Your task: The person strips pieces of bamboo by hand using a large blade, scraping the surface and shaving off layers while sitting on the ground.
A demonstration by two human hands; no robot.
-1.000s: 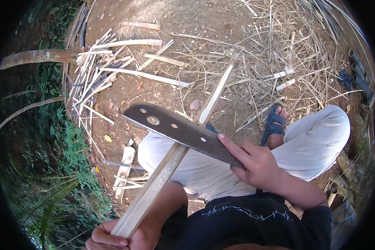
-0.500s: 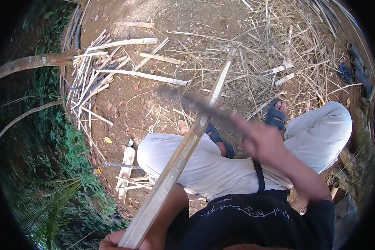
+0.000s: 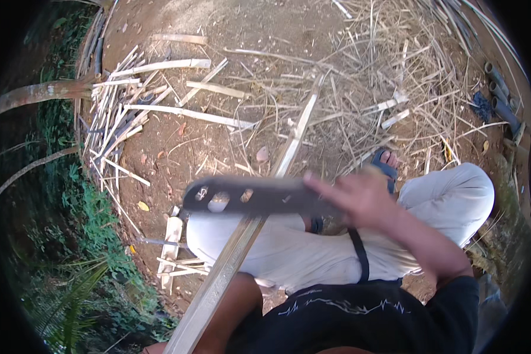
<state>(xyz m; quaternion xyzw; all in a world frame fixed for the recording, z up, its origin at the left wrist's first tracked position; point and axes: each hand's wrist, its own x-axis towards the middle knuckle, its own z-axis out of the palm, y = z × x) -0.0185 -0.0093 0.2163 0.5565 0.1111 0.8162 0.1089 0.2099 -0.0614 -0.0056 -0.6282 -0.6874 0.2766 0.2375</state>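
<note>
My right hand [image 3: 366,200] is closed round the grip of a broad dark machete [image 3: 265,197], its index finger stretched along the blade. The blade has several holes towards its rounded tip and lies flat across a long split bamboo strip [image 3: 230,251], blurred by motion. From the lower edge the strip slants up and away over my thigh, its pale far part [image 3: 301,127] above the ground. At the strip's near end my left hand [image 3: 153,349] shows only as a sliver; most of its fingers are cut off by the frame edge.
Split bamboo sticks [image 3: 121,106] are heaped at the far left. Thin shavings [image 3: 389,71] cover the ground ahead and right. A bamboo piece [image 3: 171,242] lies left of my knee, beside a thin blade [image 3: 159,241]. Cut tubes [image 3: 501,97] stand at right; greenery [image 3: 94,230] borders the left.
The machete has come nearer along the strip, and its broad side has turned into view. My right hand has drawn back slightly. My left hand has slipped mostly below the frame edge.
</note>
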